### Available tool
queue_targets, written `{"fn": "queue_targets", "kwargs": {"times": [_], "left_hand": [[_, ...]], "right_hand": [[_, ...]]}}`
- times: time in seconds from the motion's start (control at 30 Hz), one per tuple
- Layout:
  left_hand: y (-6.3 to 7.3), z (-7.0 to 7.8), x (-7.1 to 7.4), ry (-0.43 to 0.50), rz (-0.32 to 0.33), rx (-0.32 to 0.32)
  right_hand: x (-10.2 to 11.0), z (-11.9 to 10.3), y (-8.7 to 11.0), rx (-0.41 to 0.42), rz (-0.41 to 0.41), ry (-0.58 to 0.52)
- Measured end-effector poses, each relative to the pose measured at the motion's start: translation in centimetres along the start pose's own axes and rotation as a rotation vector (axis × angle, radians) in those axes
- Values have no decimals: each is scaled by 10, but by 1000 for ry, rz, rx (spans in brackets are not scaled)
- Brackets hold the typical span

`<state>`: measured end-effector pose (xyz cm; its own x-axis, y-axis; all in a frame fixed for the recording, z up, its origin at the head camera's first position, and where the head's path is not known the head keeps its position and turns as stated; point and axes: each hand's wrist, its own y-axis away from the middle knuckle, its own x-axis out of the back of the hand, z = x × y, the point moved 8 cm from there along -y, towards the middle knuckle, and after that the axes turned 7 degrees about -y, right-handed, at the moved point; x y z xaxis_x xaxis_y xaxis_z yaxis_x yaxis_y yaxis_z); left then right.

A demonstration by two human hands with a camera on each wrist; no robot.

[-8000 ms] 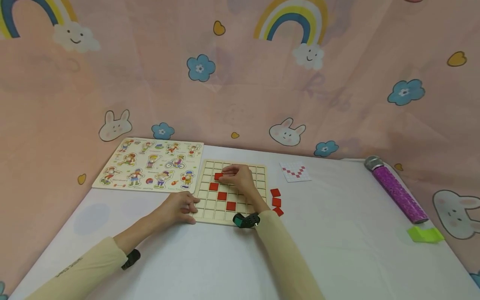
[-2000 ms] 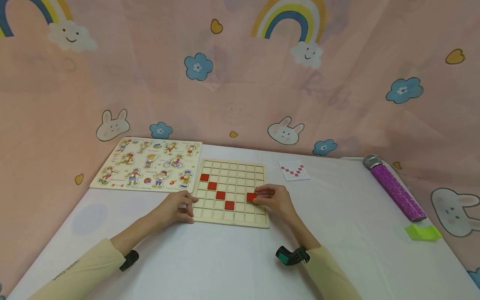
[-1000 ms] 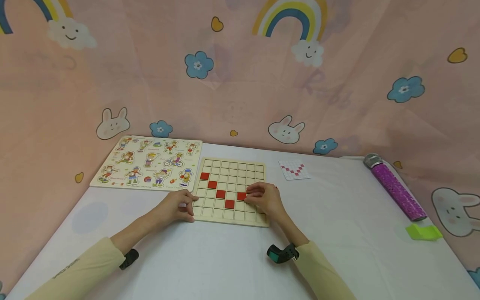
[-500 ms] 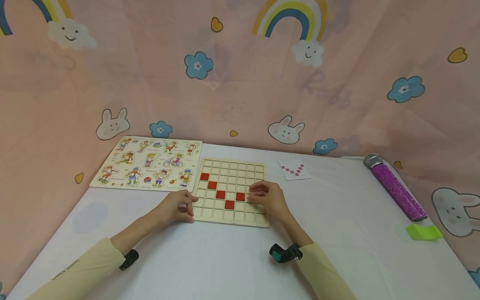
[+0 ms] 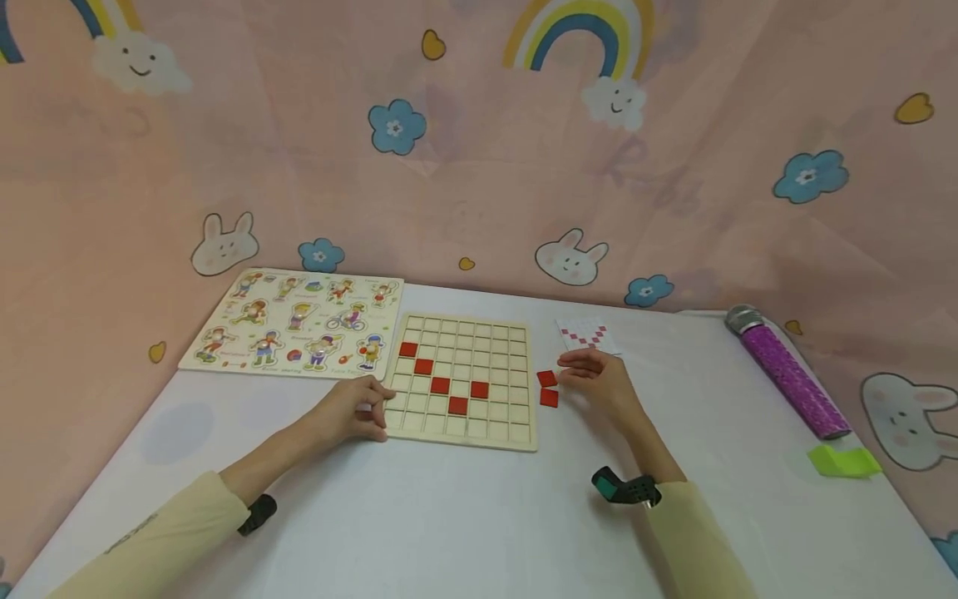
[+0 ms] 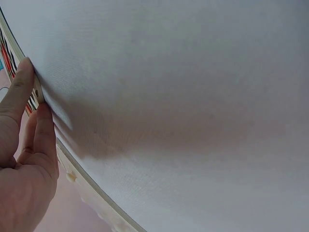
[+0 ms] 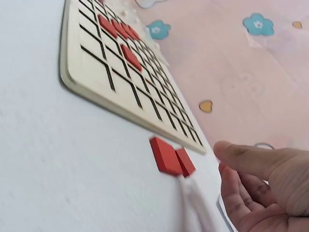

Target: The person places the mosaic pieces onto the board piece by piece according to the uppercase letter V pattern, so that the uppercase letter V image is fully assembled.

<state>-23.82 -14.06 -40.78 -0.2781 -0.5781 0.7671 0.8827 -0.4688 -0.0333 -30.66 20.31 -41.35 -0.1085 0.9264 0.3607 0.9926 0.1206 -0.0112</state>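
A wooden grid board (image 5: 494, 424) lies on the white table with several red tiles in its cells, four of them stepping down from the left and one on the right. My left hand (image 5: 350, 411) holds the board by its left edge, thumb and fingers at the border in the left wrist view. Two loose red tiles, a nearer tile (image 5: 550, 398) and a farther tile (image 5: 547, 378), lie just right of the board. Beside them is my right hand (image 5: 604, 387), its fingers bent loosely with nothing visible between them; its fingertips (image 7: 223, 151) stand apart from the tiles.
A white pattern card (image 5: 585, 335) with a red V lies behind the right hand, partly covered. Left of the grid stands a picture puzzle board (image 5: 292, 324). A purple glitter microphone (image 5: 797, 378) and a green paper piece (image 5: 844, 462) lie at the far right.
The right hand slid a red tile one cell left into the board, let go of it, and moved right off the board to the loose tiles. The left hand has stayed put.
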Motion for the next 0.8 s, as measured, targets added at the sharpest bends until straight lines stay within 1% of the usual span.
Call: {"fn": "queue_targets", "kwargs": {"times": [0.1,0.2,0.4,0.47,0.63,0.8], "left_hand": [[-1,0,1,3,2,-3],[-1,-1,1,8,3,-5],[-3,-1,0,18,-3,-3],[-3,-1,-1,19,-1,-2],[-3,-1,-1,20,4,-4],[-2,-2,-1,25,1,-10]], "right_hand": [[13,6,-8,25,-46,15],[17,12,-16,36,-115,18],[8,21,-28,-2,-237,63],[4,20,-29,4,-269,79],[-2,16,-30,24,-313,118],[-6,15,-32,38,-305,171]]}}
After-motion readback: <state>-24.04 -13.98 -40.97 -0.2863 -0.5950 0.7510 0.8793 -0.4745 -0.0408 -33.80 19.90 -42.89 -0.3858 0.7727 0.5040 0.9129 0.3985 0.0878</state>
